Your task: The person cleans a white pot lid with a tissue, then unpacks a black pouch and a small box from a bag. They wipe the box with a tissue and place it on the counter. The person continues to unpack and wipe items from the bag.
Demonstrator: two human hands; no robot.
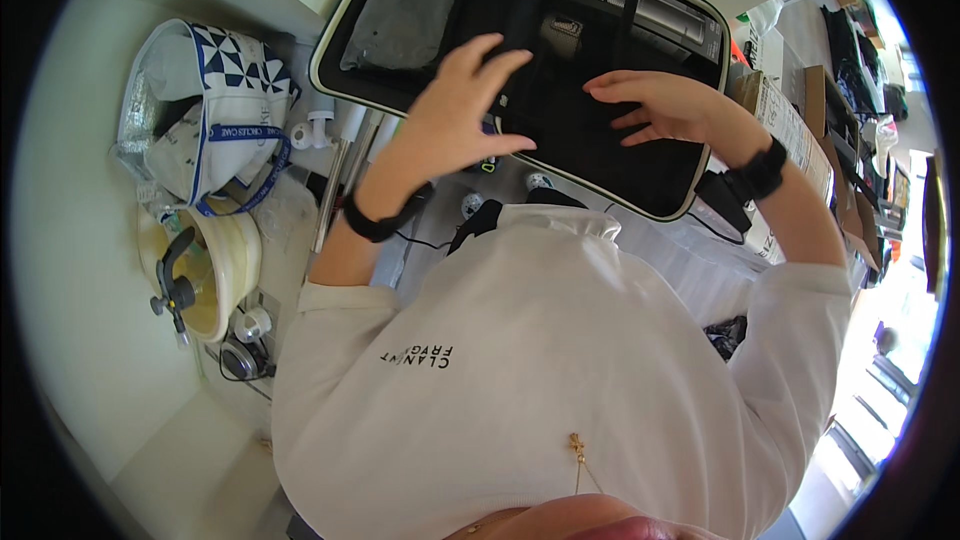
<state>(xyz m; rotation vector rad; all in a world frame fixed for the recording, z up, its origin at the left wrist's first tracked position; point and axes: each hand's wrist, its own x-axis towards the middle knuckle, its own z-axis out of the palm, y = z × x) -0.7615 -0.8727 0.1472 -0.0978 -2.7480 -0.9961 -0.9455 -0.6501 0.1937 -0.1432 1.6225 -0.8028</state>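
An open black suitcase [555,82] with a pale piped edge lies before me at the top of the view. My left hand [457,109] hovers over its near left part with fingers apart and nothing held. Over the right half is my right hand [660,105], its fingers loosely spread and empty. A grey plastic packet [409,7] rests in the left half, beyond my left hand. A black printed box [667,11] sits in the far right part, behind a black strap or handle. Whether either hand touches the lining, I cannot tell.
At left stand a blue-and-white insulated bag [240,105] and a cream bucket [240,270] holding a bottle. Metal poles [345,172] lie beside the suitcase. Cardboard boxes [791,127] line the right side. A pale wall borders the left. A black cable runs near my left wrist.
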